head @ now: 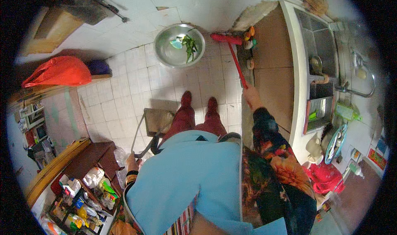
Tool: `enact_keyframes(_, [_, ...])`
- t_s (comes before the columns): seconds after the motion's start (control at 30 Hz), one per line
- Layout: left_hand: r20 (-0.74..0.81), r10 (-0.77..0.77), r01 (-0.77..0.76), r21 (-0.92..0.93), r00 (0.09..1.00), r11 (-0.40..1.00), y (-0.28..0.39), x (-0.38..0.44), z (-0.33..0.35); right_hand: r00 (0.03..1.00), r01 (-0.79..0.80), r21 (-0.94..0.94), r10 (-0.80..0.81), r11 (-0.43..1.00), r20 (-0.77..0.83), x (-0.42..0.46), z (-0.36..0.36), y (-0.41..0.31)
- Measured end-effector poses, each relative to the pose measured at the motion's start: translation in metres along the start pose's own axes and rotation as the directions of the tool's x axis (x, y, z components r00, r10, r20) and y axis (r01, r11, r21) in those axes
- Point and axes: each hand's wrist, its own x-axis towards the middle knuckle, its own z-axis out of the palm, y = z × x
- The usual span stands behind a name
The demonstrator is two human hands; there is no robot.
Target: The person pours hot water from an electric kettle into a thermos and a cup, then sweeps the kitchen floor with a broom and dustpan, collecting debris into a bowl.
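My right hand (252, 96) grips the red handle of a broom (237, 63). Its broad red head (226, 38) rests at the floor's far edge, close to the base of the brown cabinet. Low at the left, my left hand (132, 163) is closed around the handle of a dustpan (157, 121), whose pan hangs beside my leg. Beyond my feet, a steel basin (167, 53) holds long green vegetables (189, 47) and a small pale green-and-white item (176, 43). My body hides part of the dustpan's handle.
Brown cabinet doors (273, 64) stand along my right, beneath a sink (314, 46) with a curved faucet (359, 94). A red plastic bag (59, 72) lies on a ledge at the left. Packets and bottles crowd a shelf unit (102, 151) at lower left. Pale tiles (130, 80) cover the floor.
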Motion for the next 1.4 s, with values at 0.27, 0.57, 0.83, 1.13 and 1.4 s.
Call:
enact_keyframes(0.27, [0.084, 0.222, -0.229, 0.091, 0.972, 0.969, -0.021, -0.001, 0.018, 0.977, 0.209, 0.034, -0.207, 0.977, -0.055, -0.127, -0.065, 0.103])
enact_keyframes(0.57, [0.092, 0.067, -0.065, -0.027, 0.994, 0.998, 0.052, -0.065, 0.087, 0.958, 0.285, -0.003, -0.285, 0.959, -0.031, 0.043, -0.042, 0.084])
enact_keyframes(0.83, [0.105, 0.006, -0.003, -0.031, 0.994, 1.000, 0.057, -0.017, 0.082, 1.000, -0.001, 0.001, 0.001, 1.000, 0.009, -0.123, 0.042, 0.121])
enact_keyframes(1.13, [0.363, 0.046, -0.064, 0.038, 0.931, 0.997, 0.033, 0.050, 0.074, 0.988, -0.125, -0.064, 0.118, 0.990, -0.100, -0.277, 0.071, 0.125])
enact_keyframes(1.4, [0.409, 0.066, -0.206, 0.309, 0.910, 0.929, 0.030, 0.086, 0.052, 0.829, -0.551, 0.380, 0.537, 0.743, 0.153, -0.299, 0.136, 0.030])
